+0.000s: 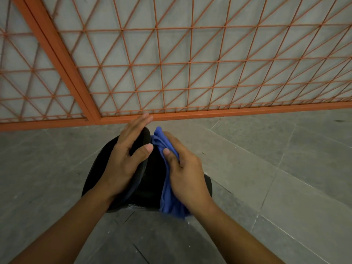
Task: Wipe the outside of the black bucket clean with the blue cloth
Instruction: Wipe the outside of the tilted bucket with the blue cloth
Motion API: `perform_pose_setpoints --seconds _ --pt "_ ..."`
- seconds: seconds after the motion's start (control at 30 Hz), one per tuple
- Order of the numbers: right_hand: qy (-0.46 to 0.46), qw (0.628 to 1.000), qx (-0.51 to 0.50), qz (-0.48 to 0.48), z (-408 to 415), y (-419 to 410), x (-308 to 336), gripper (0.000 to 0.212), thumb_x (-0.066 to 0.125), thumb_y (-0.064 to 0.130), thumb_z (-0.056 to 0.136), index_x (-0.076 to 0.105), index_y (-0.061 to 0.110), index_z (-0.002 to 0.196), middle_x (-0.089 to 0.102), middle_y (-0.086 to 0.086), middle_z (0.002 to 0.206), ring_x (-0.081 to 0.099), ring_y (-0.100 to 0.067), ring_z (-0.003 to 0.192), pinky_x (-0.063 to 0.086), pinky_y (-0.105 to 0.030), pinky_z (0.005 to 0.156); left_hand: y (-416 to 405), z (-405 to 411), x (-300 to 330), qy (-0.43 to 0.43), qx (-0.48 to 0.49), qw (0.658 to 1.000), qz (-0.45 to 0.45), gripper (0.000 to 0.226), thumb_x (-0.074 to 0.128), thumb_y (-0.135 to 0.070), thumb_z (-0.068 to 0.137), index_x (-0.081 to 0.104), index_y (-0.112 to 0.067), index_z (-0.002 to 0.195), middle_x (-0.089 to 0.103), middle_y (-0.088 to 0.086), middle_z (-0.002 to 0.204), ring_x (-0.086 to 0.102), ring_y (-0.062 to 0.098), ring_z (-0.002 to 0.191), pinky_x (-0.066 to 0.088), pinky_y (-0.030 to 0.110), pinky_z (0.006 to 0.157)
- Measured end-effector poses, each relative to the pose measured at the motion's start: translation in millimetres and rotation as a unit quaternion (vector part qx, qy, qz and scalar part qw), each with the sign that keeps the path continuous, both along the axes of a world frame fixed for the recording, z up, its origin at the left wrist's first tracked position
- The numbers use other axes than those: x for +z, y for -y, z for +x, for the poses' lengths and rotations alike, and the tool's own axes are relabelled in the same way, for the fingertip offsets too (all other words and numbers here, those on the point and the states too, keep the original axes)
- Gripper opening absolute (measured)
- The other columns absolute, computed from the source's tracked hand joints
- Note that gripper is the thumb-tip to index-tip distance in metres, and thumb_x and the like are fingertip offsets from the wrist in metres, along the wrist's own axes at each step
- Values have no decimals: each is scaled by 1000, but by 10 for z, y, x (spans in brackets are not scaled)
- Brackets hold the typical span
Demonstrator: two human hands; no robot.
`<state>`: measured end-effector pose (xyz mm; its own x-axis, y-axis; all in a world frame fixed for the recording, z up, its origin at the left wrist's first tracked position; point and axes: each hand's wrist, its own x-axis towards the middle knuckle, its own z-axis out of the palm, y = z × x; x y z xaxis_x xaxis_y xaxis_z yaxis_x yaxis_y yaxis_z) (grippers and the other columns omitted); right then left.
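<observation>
The right hand (187, 180) gripped the bunched blue cloth (167, 189) against the black bucket (150, 180)'s side; the left hand (126, 161) lay flat, fingers straight, steadying it. The wiping looked mid-way, though cleanliness could not be judged. The soft, creased fabric met matte, rounded plastic on the grey tiled floor (266, 178), near the orange mesh fence (190, 73).

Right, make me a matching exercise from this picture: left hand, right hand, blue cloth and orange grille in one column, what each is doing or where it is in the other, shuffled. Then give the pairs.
Things:
1. left hand
2. right hand
3. blue cloth
4. orange grille

States or places:
A. stands behind the black bucket
B. rests with straight fingers on the bucket
C. grips the cloth
D. pressed against the bucket's side

Pairs: 1-B, 2-C, 3-D, 4-A
</observation>
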<state>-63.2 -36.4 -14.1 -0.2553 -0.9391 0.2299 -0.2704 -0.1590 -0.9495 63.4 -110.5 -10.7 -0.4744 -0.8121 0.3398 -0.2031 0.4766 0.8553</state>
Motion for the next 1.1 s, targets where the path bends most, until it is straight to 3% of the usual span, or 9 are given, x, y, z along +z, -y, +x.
perform_pose_setpoints --seconds 0.07,0.17,0.33,0.43,0.5,0.63,0.8,0.93,1.1 --pt "-10 1000 0 -12 -3 64 11 41 44 9 94 46 32 128 50 25 118 43 23 106 31 0 94 22 -2 9 -1 -4 1000 4 54 47 -42 80 40 -35 133 38 -7 149 26 8 143 17 49 119" --pt "-24 999 0 -29 97 -96 -90 48 46 1 91 44 32 128 46 16 134 33 8 129 25 -14 110 -7 2 -5 0 -19 1000 4 58 48 -40 79 39 -31 136 37 -8 150 22 9 144 15 48 119" --pt "12 1000 5 -28 -27 54 -18 43 45 0 91 52 28 123 51 22 119 42 22 109 31 -5 99 -9 -52 21 2 2 1000 7 59 47 -42 78 37 -33 135 36 -9 150 23 5 143 16 43 120" --pt "14 999 -4 -34 90 -127 -70 51 46 -3 90 44 36 123 46 23 127 36 12 125 26 -9 106 -9 -50 25 -3 -1 1000 20 61 47 -42 77 38 -32 137 36 -12 150 22 4 143 16 42 120" --pt "20 999 -3 -41 96 -167 -84 51 46 -4 90 44 36 123 45 25 126 36 12 125 27 -11 108 -31 -42 10 1 -6 1000 11 64 47 -40 78 39 -26 140 36 -11 150 23 6 143 16 44 120" --pt "12 999 4 -37 -27 86 4 41 43 -3 91 56 22 121 58 16 115 49 19 102 37 -5 94 3 -56 28 -3 -10 1000 19 60 47 -40 77 39 -31 136 37 -7 150 24 9 143 17 45 120" --pt "13 999 -16 -49 88 -145 -72 51 44 -3 90 45 37 122 44 32 121 37 14 122 30 -16 108 -10 -91 22 4 -18 1000 11 58 46 -41 76 37 -37 133 36 -12 149 23 7 143 15 42 120" --pt "7 999 -12 -38 -9 44 -12 46 44 -6 90 53 25 122 52 18 121 43 11 117 33 -5 99 45 -94 23 3 5 1000 28 61 45 -44 75 38 -33 135 36 -8 150 21 10 144 15 43 120" --pt "33 998 -41 -15 137 -265 -94 52 45 -5 90 43 35 124 46 16 132 33 5 129 26 -1 100 -4 -99 4 2 0 1000 8 56 44 -42 77 36 -41 132 33 -14 150 21 6 144 14 43 120"
